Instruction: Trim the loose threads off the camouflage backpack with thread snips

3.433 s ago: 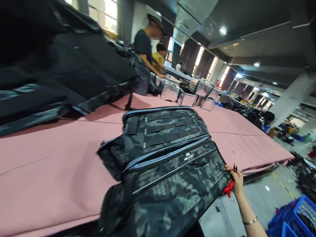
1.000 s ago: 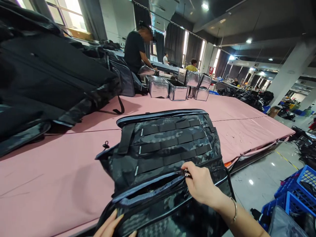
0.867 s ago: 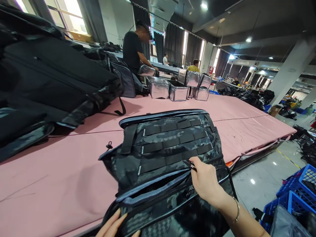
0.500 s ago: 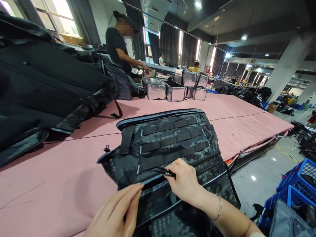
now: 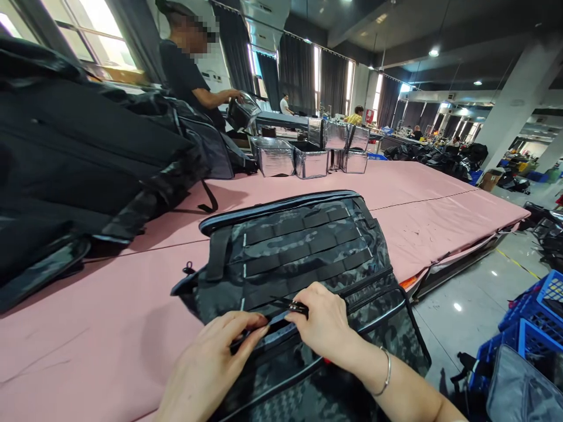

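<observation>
A dark camouflage bag [image 5: 308, 240] with rows of black webbing lies in front of me on the pink-covered table [image 5: 109, 310]. My left hand [image 5: 211, 357] pinches the edge of its front pocket opening between thumb and fingers. Close beside it, my right hand [image 5: 325, 328] is closed around small black thread snips [image 5: 290, 305], whose thin blades point left over the lowest webbing row. The right fingertips also rest near the pocket edge; whether they grip the fabric I cannot tell. A metal bangle circles the right wrist.
Large black bags [image 5: 88, 146] are heaped at the left. Silver-lined boxes [image 5: 312, 163] stand along the table's far side, where a co-worker [image 5: 189, 76] handles another silver-lined piece. Blue crates [image 5: 505, 346] sit on the floor at the right, beyond the table's edge.
My left hand has moved right and up along the pocket edge, nearer my right hand, and pinches the fabric there. The co-worker has lifted a silver-lined piece.
</observation>
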Demonstrator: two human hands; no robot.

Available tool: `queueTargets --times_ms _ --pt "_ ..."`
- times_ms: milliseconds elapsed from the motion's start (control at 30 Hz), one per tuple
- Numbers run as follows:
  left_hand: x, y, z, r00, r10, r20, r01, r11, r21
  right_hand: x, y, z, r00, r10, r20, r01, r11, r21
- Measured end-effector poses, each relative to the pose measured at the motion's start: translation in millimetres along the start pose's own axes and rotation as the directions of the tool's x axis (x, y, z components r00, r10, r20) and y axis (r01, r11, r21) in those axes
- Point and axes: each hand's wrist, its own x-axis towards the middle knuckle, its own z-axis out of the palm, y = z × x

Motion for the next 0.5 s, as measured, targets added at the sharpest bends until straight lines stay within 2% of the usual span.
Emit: queueTargets --times_ms 167,300,500 --pt "4.7 1.3 -2.3 0.996 -0.068 0.057 0.067 0.998 0.022 2.4 0.7 -3.5 0.999 0.002 0.049 0.0 1.0 -0.023" --pt "15.1 6.2 -4.0 0.982 -0.12 0.147 0.111 0.991 0.068 4.5 4.0 -1.1 0.999 -0.026 0.045 0.026 1.0 0.007" --pt "26.4 13.9 1.7 0.964 -0.094 0.247 0.061 0.988 0.14 1.4 5.8 7.7 1.0 0.006 -0.018 -0.006 1.0 0.017"
